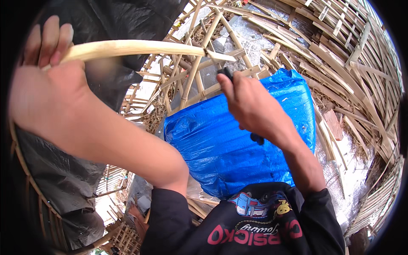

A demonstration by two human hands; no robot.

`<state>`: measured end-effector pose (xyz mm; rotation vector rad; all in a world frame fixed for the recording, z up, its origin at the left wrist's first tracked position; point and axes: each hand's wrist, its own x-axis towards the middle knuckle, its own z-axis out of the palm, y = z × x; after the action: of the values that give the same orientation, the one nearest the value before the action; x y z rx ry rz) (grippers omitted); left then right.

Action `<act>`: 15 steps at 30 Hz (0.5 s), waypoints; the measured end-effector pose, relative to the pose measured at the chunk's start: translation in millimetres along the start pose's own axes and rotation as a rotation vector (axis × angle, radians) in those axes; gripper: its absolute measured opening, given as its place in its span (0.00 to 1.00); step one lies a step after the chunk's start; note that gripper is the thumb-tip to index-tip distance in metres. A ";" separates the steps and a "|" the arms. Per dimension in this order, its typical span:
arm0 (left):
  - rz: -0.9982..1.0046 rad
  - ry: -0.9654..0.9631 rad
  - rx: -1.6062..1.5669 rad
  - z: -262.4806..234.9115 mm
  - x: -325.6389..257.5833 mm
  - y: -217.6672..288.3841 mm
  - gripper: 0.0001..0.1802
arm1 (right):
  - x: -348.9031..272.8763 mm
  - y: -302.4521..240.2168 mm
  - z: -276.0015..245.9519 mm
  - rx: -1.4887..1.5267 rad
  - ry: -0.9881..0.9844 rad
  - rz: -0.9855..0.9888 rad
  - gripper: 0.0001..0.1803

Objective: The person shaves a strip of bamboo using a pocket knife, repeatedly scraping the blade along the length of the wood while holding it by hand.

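My left hand (pixel 44 80) is raised at the upper left and grips one end of a long pale bamboo strip (pixel 140 47), which runs to the right across the view. My right hand (pixel 250 104) is closed around a dark-handled cutting tool (pixel 226 73) whose top shows above my fingers, close to the strip's split right end (pixel 219 55). A blue piece of the tool or a strap shows under my right wrist (pixel 257 138). Both forearms come from a black printed shirt (pixel 250 225) at the bottom.
A blue tarpaulin bundle (pixel 212 153) lies below my hands. A woven bamboo lattice (pixel 340 63) curves around the right and top. Black plastic sheeting (pixel 110 17) covers the left side. Loose bamboo slats and pale debris lie beneath.
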<state>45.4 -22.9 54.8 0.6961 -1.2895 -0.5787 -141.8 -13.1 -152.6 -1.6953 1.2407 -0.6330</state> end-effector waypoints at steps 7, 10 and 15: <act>-0.060 0.177 0.187 19.9 34.9 -52.3 0.20 | 15.9 18.3 21.0 0.081 -0.008 0.013 0.28; -0.082 0.072 0.028 25.6 29.2 -55.2 0.22 | 15.3 26.0 36.0 0.056 0.050 0.023 0.26; 0.100 0.334 0.270 37.4 21.4 -73.1 0.24 | 0.5 27.1 36.3 0.120 -0.044 0.106 0.25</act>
<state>12.6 -92.6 19.4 0.9044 -1.0891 -0.1951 -124.5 -2.2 -193.1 -1.5269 1.2280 -0.5912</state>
